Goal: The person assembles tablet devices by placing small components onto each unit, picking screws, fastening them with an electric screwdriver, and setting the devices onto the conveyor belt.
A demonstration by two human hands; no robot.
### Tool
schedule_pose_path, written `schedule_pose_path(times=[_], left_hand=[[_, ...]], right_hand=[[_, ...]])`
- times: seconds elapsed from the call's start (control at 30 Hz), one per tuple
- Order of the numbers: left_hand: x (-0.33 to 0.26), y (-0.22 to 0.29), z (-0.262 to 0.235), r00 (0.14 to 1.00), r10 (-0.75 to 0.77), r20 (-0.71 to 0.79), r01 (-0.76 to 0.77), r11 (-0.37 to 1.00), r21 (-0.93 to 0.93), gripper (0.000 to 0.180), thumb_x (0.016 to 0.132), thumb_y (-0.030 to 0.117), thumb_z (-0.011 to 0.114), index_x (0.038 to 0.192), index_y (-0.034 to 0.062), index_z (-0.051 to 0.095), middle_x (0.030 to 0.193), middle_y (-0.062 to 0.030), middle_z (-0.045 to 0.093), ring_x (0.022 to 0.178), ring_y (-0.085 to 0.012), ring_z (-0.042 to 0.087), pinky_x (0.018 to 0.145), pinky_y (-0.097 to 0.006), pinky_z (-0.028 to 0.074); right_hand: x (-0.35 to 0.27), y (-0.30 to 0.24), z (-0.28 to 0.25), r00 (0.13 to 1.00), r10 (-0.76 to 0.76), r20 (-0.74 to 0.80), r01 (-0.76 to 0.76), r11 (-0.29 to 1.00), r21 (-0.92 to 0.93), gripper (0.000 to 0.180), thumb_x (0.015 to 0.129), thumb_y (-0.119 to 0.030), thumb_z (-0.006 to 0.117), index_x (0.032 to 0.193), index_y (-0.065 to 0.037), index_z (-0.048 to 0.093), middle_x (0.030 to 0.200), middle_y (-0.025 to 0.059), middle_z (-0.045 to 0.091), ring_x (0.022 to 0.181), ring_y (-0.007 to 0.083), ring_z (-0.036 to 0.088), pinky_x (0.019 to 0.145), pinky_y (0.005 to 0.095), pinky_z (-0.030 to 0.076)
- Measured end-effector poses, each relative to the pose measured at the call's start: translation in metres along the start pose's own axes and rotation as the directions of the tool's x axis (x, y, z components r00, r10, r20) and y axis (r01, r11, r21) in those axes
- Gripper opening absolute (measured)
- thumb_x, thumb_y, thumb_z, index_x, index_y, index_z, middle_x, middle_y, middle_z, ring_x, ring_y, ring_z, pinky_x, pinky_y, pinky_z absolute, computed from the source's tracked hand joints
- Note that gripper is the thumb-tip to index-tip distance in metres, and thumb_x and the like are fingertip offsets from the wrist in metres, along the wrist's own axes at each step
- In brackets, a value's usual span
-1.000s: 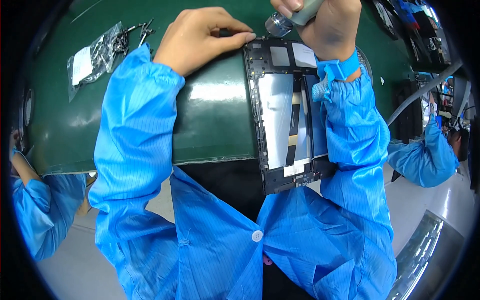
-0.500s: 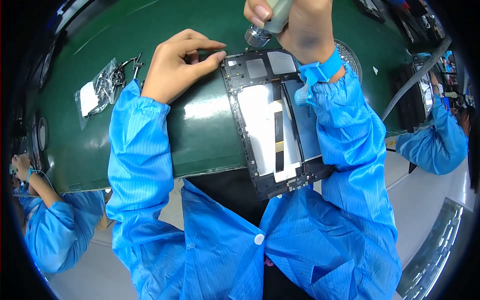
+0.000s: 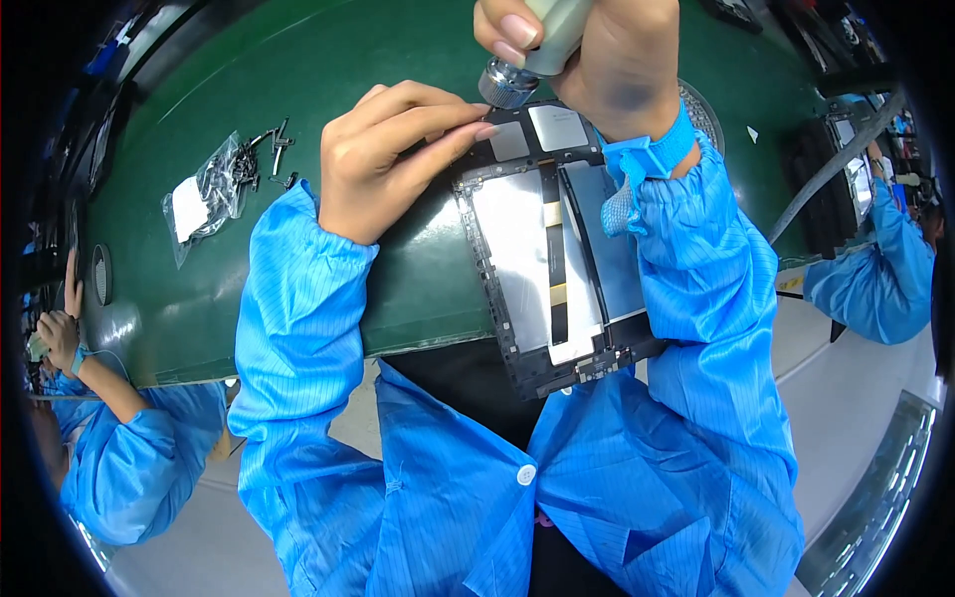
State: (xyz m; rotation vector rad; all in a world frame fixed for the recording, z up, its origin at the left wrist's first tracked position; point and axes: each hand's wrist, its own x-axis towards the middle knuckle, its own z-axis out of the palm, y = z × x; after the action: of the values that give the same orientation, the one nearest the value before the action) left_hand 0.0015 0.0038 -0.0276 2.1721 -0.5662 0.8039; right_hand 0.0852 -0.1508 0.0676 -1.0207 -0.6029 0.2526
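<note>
An opened tablet chassis [image 3: 512, 249], black-framed with silver plates and a ribbon strip, lies tilted over the table's near edge, its lower end past it. From above, my right hand [image 3: 629, 75] grips an electric screwdriver [image 3: 559, 38] with a pale body and a ribbed metal collar pointing down at the chassis's far end. My left hand [image 3: 398, 149] reaches over the chassis's far left corner. Its thumb and forefinger are pinched close together beside the collar; whatever is between them is too small to make out. The screwdriver's tip is hidden behind the left fingertips.
On the green table [image 3: 298, 70] at the left lies a clear plastic bag [image 3: 207, 204] with a white label, beside loose black parts [image 3: 264, 159]. A round mesh disc [image 3: 702, 117] sits behind my right wrist. A grey cable [image 3: 846, 159] crosses the right side. Blue-sleeved people work at both sides.
My left hand has moved right, from the chassis's corner to beside the screwdriver's collar, its fingertips now closer together. The screwdriver has come slightly lower in the picture.
</note>
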Motion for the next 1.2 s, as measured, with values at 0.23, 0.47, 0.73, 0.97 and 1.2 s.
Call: schedule_pose_path(times=[0.23,0.47,0.73,0.97,1.2], left_hand=[[0.001,0.005,0.001,1.0,-0.021,-0.002,0.021,1.0,-0.009,0.017,0.076,0.008,0.083,0.092,0.0076,0.078,0.087,-0.0037,0.072,0.066,-0.0141,0.063,0.06,-0.027,0.046],[0.059,0.021,0.051,0.958,0.186,0.22,-0.205,0.977,0.063,0.014,0.085,0.011,0.075,0.098,0.0094,0.077,0.092,-0.0026,0.069,0.075,-0.0194,0.062,0.067,-0.032,0.047],[0.09,0.009,0.112,0.86,0.239,0.452,-0.299,0.952,0.065,0.022,0.085,0.019,0.074,0.105,0.0097,0.078,0.111,-0.0027,0.067,0.1,-0.0223,0.061,0.085,-0.036,0.044],[0.079,0.002,0.042,0.946,0.04,0.322,-0.081,0.99,0.118,0.016,0.091,0.01,0.07,0.103,0.0,0.074,0.107,-0.0104,0.068,0.1,-0.0243,0.065,0.09,-0.033,0.048],[-0.01,-0.044,-0.029,0.918,-0.373,0.134,0.354,0.924,0.144,0.014,0.097,0.005,0.066,0.105,-0.005,0.072,0.096,-0.007,0.063,0.092,-0.0144,0.06,0.083,-0.024,0.046]], right_hand=[[-0.004,-0.012,-0.003,0.999,0.026,-0.032,-0.028,0.999,-0.043,0.025,0.091,-0.019,0.068,0.089,0.006,0.066,0.069,0.0096,0.064,0.042,0.0124,0.053,0.038,0.0263,0.042],[-0.016,-0.06,-0.103,0.968,-0.122,-0.22,0.032,0.928,-0.372,0.023,0.089,-0.014,0.069,0.101,0.005,0.066,0.078,0.0106,0.069,0.042,0.0115,0.052,0.04,0.0253,0.041],[-0.044,-0.039,-0.156,0.97,-0.044,-0.24,-0.043,0.938,-0.345,0.012,0.091,-0.008,0.069,0.094,0.003,0.068,0.068,0.0076,0.066,0.042,0.0112,0.053,0.041,0.0256,0.043],[-0.036,-0.036,-0.159,0.979,-0.05,-0.199,-0.009,0.958,-0.285,0.016,0.09,-0.009,0.067,0.098,0.005,0.067,0.078,0.0099,0.07,0.044,0.0111,0.054,0.041,0.026,0.045],[-0.037,-0.025,-0.157,0.981,-0.056,-0.187,-0.001,0.956,-0.293,0.018,0.092,-0.012,0.066,0.095,0.006,0.068,0.073,0.0102,0.068,0.043,0.011,0.053,0.041,0.0265,0.045]])
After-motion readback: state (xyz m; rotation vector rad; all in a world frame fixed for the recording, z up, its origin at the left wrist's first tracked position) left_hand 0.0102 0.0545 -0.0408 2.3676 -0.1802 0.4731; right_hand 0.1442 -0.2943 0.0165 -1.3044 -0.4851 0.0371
